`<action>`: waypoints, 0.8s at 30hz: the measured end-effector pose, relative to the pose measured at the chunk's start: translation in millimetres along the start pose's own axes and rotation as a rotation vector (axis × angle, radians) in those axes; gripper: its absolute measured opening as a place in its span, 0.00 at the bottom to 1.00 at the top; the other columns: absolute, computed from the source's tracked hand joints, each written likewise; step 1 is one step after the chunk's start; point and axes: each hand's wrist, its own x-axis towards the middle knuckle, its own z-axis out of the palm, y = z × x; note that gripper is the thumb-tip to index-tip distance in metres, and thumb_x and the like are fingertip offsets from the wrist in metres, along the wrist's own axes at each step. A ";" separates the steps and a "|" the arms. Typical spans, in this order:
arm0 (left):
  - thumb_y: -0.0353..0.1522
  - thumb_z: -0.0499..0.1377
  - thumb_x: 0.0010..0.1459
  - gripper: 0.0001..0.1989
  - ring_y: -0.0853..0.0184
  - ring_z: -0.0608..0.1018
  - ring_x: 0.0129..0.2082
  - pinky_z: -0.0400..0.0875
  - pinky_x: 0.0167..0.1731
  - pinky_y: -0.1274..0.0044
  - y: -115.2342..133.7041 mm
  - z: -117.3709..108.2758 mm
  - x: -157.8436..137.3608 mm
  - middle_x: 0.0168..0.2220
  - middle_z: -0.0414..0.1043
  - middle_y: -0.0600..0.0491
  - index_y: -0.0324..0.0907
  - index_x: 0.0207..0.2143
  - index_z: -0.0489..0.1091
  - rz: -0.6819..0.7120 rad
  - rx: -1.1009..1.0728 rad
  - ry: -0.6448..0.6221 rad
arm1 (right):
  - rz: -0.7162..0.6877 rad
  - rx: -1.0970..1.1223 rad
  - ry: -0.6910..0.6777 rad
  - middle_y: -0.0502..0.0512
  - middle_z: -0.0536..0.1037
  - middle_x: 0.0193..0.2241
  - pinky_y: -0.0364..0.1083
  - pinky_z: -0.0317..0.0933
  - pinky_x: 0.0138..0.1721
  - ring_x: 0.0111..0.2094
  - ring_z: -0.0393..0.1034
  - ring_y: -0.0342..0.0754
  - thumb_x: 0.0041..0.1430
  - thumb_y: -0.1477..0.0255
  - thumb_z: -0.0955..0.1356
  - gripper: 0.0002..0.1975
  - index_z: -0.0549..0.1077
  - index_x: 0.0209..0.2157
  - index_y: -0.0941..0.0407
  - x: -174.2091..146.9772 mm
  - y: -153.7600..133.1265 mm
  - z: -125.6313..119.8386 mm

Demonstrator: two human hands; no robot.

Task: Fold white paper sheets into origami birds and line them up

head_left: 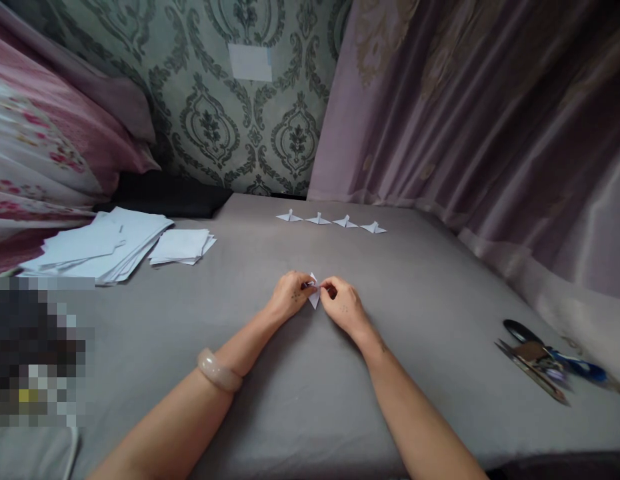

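Nearest to me, my two forearms come in over the grey cloth surface (430,293), whose near edge shows at the lower right. On my left arm sits a bangle (219,371), well apart from the fingers, so I judge it does not disturb them. Tools (533,377) lie far to my right, blurred; they seem put aside there so that my right elbow has room.

In the middle is the small folded paper (315,300). My left hand (291,295) pinches its left side, and my right hand (343,303) has its fingertips narrowed together at its right side; probably two pinches make such a light piece steady. Around both hands there is room sideways.

Further, at the left, are the small paper stack (177,247) and, beside it, the large paper stack (85,240), perhaps within easy reach. Near the far edge, below the curtain (380,107), four folded pieces (319,219) stand in a row, likely for safety from my sleeves-free arms.
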 end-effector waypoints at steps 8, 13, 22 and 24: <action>0.31 0.57 0.54 0.08 0.73 0.63 0.22 0.52 0.24 0.81 1.0 -0.6 1.2 0.19 0.65 0.57 0.38 0.25 0.73 0.014 0.002 -0.011 | 0.032 -0.030 -0.011 0.56 0.79 0.31 0.44 0.62 0.37 0.32 0.72 0.47 0.55 0.74 0.63 0.09 0.76 0.32 0.56 -1.8 -7.4 -6.3; 0.31 0.56 0.53 0.09 0.74 0.62 0.20 0.51 0.23 0.81 -0.7 0.0 1.5 0.18 0.62 0.58 0.39 0.24 0.72 0.012 0.006 -0.014 | 0.063 -0.026 -0.033 0.55 0.80 0.31 0.45 0.63 0.37 0.32 0.73 0.47 0.55 0.73 0.63 0.10 0.76 0.33 0.55 -2.1 -6.1 -6.6; 0.32 0.55 0.54 0.09 0.73 0.62 0.20 0.51 0.23 0.81 2.5 -2.8 -0.8 0.18 0.63 0.58 0.38 0.26 0.74 0.007 -0.005 -0.016 | 0.073 0.017 -0.046 0.54 0.78 0.32 0.44 0.63 0.37 0.32 0.72 0.46 0.52 0.76 0.63 0.11 0.76 0.33 0.55 -0.1 2.7 -2.0; 0.32 0.55 0.54 0.10 0.73 0.62 0.20 0.51 0.23 0.81 2.6 -3.0 -0.7 0.18 0.63 0.58 0.38 0.26 0.74 0.010 -0.005 -0.023 | 0.069 0.031 -0.044 0.54 0.78 0.31 0.44 0.62 0.37 0.32 0.71 0.45 0.50 0.76 0.63 0.11 0.75 0.33 0.56 1.1 3.6 -1.7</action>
